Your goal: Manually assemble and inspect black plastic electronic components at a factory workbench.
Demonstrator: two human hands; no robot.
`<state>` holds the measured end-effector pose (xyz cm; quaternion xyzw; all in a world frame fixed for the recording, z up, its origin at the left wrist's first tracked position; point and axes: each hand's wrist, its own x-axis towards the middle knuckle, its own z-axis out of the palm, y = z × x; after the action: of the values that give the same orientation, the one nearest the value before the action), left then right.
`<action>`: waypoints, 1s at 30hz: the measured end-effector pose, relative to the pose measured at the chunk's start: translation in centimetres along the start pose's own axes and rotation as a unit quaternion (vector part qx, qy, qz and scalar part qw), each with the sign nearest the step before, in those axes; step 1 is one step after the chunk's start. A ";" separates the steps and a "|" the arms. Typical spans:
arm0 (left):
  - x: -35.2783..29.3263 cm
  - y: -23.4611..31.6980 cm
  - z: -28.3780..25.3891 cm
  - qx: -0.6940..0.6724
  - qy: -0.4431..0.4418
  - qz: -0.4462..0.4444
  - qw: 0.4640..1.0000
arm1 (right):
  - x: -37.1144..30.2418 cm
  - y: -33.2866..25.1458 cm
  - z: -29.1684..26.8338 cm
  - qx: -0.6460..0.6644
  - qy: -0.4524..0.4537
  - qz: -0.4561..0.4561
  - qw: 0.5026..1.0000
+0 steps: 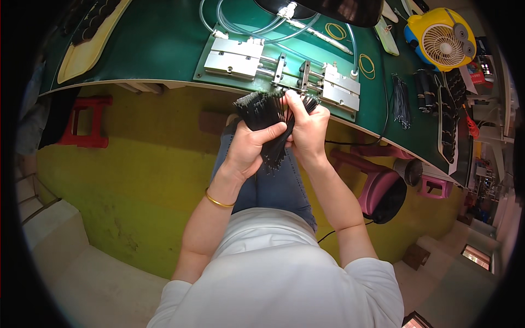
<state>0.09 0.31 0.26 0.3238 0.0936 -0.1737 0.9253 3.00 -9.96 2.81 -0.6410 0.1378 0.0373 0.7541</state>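
A thick bundle of thin black wires (pixel 259 112) fans out over my lap, just in front of the table edge. My left hand (pixel 249 145) is closed round its lower middle, the thumb lying across the strands. With my right hand (pixel 307 127) I grip the bundle's right part, thumb pointing up toward a metal clamping fixture (pixel 306 76). The fingertips there are close to the fixture's jaws; whether a strand touches them I cannot tell. Two silver pneumatic blocks, the left cylinder (pixel 234 57) and the right cylinder (pixel 342 90), face each other on a green-tinted base plate.
Clear air tubes (pixel 268 33) loop behind the fixture, below a dark lamp shade (pixel 350 8). On the table's right lie more black wires (pixel 401 101) and a yellow fan (pixel 443 41). A tray (pixel 82 54) is at far left. Stools, one red (pixel 87 121), one pink (pixel 377 186), stand below.
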 end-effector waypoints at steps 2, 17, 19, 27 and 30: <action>0.0 -0.1 -0.1 0.004 0.005 0.003 1.000 | 0.0 0.1 0.0 -0.001 0.008 -0.005 1.000; -0.4 0.2 -0.3 0.019 0.020 -0.005 1.000 | -0.9 -0.4 0.2 -0.038 -0.019 -0.044 0.998; -0.4 0.1 -0.3 0.024 0.022 -0.004 0.999 | -0.8 -0.3 0.2 -0.037 -0.013 -0.038 0.999; -0.2 0.2 0.2 0.007 0.015 0.008 1.000 | -0.4 -0.4 0.1 -0.038 -0.002 -0.022 0.999; -0.1 0.2 0.2 0.001 0.016 0.001 1.000 | -0.3 -0.3 0.0 -0.019 -0.012 -0.020 1.000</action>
<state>0.09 0.37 0.58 0.3275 0.1079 -0.1681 0.9235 2.83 -9.95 3.18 -0.6576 0.1155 0.0323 0.7437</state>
